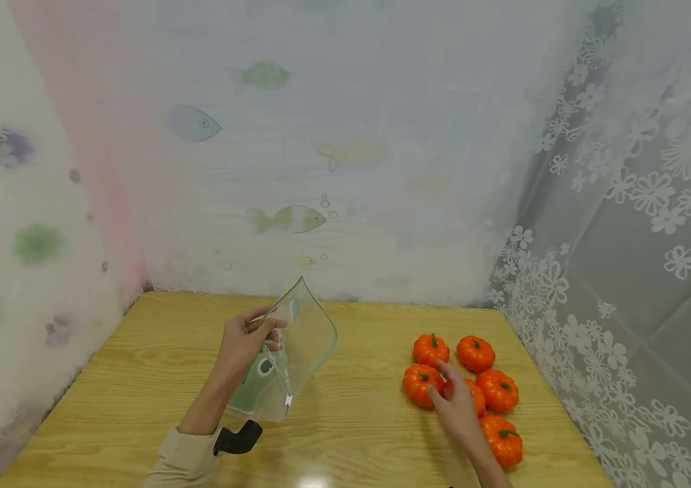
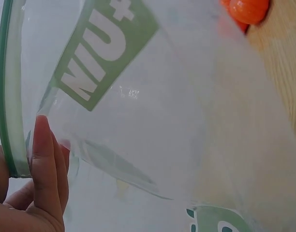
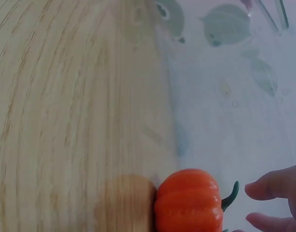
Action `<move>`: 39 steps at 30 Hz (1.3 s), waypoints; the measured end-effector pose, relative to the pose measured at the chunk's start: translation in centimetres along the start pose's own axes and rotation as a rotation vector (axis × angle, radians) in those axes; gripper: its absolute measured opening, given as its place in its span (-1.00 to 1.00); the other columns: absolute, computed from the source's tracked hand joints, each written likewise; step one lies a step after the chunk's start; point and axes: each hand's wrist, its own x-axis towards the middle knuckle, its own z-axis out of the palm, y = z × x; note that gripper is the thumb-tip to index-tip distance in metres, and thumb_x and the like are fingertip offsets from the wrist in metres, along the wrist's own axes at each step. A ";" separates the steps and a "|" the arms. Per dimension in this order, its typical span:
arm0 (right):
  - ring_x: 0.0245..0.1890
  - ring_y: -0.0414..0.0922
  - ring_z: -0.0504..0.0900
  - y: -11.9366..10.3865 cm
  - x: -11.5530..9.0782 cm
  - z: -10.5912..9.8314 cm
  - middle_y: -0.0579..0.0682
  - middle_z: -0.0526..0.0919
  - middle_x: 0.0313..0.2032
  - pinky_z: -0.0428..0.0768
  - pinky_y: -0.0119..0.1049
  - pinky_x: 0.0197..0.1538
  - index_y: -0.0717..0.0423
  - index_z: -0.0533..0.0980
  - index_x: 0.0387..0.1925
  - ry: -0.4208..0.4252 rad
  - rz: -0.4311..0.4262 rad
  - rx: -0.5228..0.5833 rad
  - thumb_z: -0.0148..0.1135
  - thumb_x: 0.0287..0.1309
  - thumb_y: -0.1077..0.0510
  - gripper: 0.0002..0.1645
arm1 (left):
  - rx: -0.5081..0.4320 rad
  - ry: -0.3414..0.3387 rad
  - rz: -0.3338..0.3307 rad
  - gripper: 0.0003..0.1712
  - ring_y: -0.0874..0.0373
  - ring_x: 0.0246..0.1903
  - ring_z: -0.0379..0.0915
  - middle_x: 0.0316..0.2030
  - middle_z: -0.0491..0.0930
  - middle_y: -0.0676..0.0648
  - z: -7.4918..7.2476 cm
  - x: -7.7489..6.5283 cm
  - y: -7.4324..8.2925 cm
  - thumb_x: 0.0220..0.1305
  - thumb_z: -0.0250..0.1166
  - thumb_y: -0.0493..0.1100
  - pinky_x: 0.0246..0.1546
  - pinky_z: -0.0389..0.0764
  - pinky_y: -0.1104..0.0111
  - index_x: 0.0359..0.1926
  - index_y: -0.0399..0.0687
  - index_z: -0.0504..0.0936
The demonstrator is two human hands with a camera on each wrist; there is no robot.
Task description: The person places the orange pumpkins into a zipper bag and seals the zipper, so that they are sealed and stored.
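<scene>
My left hand (image 1: 250, 339) pinches a clear zip bag (image 1: 311, 332) near its mouth, holding it raised above the table. Green printing (image 2: 107, 53) marks the bag, whose green zip strip (image 2: 3, 96) runs beside my fingers in the left wrist view. The bag's mouth gapes in the head view. Over a group of small orange pumpkins on the right, my right hand (image 1: 458, 410) reaches with thumb and fingers apart. It is nearest the front-left pumpkin (image 1: 421, 386); in the right wrist view a gap separates the fingertips from the green stem (image 3: 230, 197). Another pumpkin (image 1: 475, 396) is partly hidden behind this hand.
More pumpkins stand close by: one at the back (image 1: 431, 350), one at back right (image 1: 476, 354), one at right (image 1: 498, 390) and one nearer me (image 1: 501, 440). A wooden table (image 1: 358, 434) carries everything. Patterned curtains (image 1: 419, 203) hang behind it and along both sides.
</scene>
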 end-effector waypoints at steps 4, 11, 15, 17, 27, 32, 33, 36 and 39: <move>0.46 0.30 0.23 0.4 0.2 0.3 0.35 0.28 0.43 0.41 0.15 0.40 0.29 0.21 0.48 -0.039 0.006 -0.018 0.19 0.38 0.37 -0.29 | 0.008 0.013 -0.007 -0.53 0.28 -0.49 0.63 -0.11 0.74 -0.25 0.1 0.0 -0.1 0.54 0.11 -0.31 -0.37 0.75 0.42 0.38 -0.36 0.39; 0.36 0.23 0.40 1.0 0.8 0.8 0.30 0.35 0.39 0.61 -0.09 0.26 0.30 0.25 0.47 -0.037 0.009 0.038 0.29 0.28 0.42 -0.23 | 0.011 0.015 -0.013 -0.54 0.28 -0.46 0.61 -0.06 0.72 -0.25 0.1 0.0 -0.3 0.56 0.09 -0.29 -0.37 0.75 0.43 0.39 -0.35 0.39; 0.34 0.24 0.40 1.2 1.0 1.1 0.32 0.36 0.37 0.62 -0.06 0.25 0.32 0.25 0.46 -0.048 0.010 0.049 0.35 0.24 0.38 -0.19 | 0.002 0.001 -0.010 -0.57 0.29 -0.45 0.60 -0.06 0.71 -0.25 0.2 -0.1 -0.4 0.58 0.06 -0.28 -0.36 0.74 0.43 0.35 -0.40 0.42; 0.34 0.25 0.39 1.2 1.1 1.1 0.34 0.35 0.38 0.61 0.00 0.25 0.33 0.25 0.46 -0.056 0.014 0.040 0.38 0.23 0.35 -0.18 | -0.007 -0.007 -0.010 -0.58 0.28 -0.44 0.60 -0.09 0.71 -0.23 0.2 -0.1 -0.5 0.59 0.05 -0.29 -0.36 0.74 0.42 0.34 -0.41 0.43; 0.40 0.39 0.27 0.7 1.7 1.4 0.41 0.20 0.46 0.43 0.25 0.36 0.37 0.17 0.49 -0.123 0.050 -0.022 0.41 0.25 0.22 -0.09 | 0.018 -0.012 0.024 -0.59 0.29 -0.38 0.63 -0.04 0.67 -0.28 0.4 -0.1 -0.5 0.56 0.09 -0.30 -0.32 0.75 0.42 0.31 -0.43 0.46; 0.39 0.39 0.31 1.1 1.4 1.0 0.43 0.19 0.46 0.48 0.20 0.33 0.38 0.15 0.49 -0.161 0.048 -0.026 0.41 0.25 0.23 -0.08 | 0.043 -0.012 0.041 -0.59 0.31 -0.31 0.65 0.09 0.59 -0.41 1.3 -1.5 -0.5 0.55 0.10 -0.34 -0.28 0.76 0.42 0.31 -0.45 0.46; 0.39 0.40 0.31 1.2 1.3 0.8 0.44 0.18 0.46 0.48 0.20 0.33 0.39 0.14 0.49 -0.169 0.043 -0.025 0.41 0.25 0.23 -0.07 | 0.045 -0.011 0.041 -0.59 0.31 -0.30 0.65 0.09 0.59 -0.41 1.5 -1.8 -0.6 0.55 0.09 -0.34 -0.27 0.76 0.42 0.31 -0.45 0.46; 0.37 0.41 0.33 1.6 1.1 0.5 0.47 0.17 0.45 0.47 0.21 0.34 0.40 0.12 0.49 -0.182 0.031 -0.032 0.42 0.24 0.22 -0.05 | 0.047 -0.008 0.043 -0.59 0.31 -0.29 0.66 0.08 0.59 -0.40 2.0 -2.6 -0.6 0.54 0.09 -0.36 -0.26 0.76 0.42 0.31 -0.47 0.45; 0.35 0.42 0.35 1.7 1.1 0.4 0.48 0.16 0.45 0.46 0.24 0.33 0.38 0.12 0.49 -0.185 0.029 -0.031 0.43 0.23 0.22 -0.04 | 0.038 -0.007 0.046 -0.58 0.31 -0.28 0.66 0.05 0.61 -0.36 2.1 -3.1 -0.5 0.53 0.10 -0.36 -0.25 0.76 0.42 0.31 -0.47 0.45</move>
